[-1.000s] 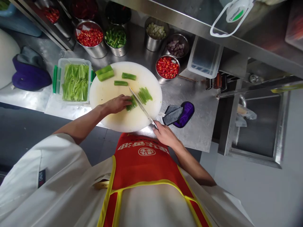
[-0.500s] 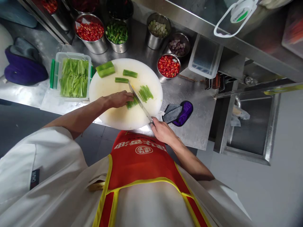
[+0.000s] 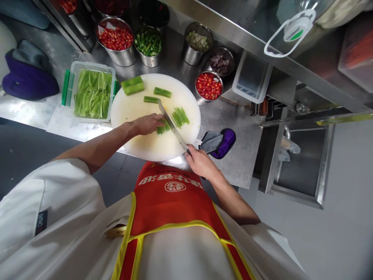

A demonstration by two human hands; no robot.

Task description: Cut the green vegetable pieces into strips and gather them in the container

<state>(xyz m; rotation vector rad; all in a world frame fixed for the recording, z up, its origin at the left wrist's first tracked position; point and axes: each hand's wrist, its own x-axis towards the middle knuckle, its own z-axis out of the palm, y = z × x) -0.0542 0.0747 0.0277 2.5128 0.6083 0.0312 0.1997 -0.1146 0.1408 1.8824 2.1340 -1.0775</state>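
My right hand is closed round the handle of a long kitchen knife, whose blade slants across the white round cutting board. Just left of the blade, my left hand presses bent fingers onto a piece of green stalk, which looks like celery. Thin green strips lie to the right of the blade. Two narrow stalk lengths and a wider green chunk rest toward the board's far side. The fingertips of my left hand are partly hidden.
Left of the board stands a clear plastic box of green strips. Steel pots of red chillies, chopped green pieces and pale cubes line the back. A purple-grey cloth lies right; a steel shelf overhangs.
The camera view has shifted slightly. Both hands, the knife and the cut pieces keep nearly the same places on the board.
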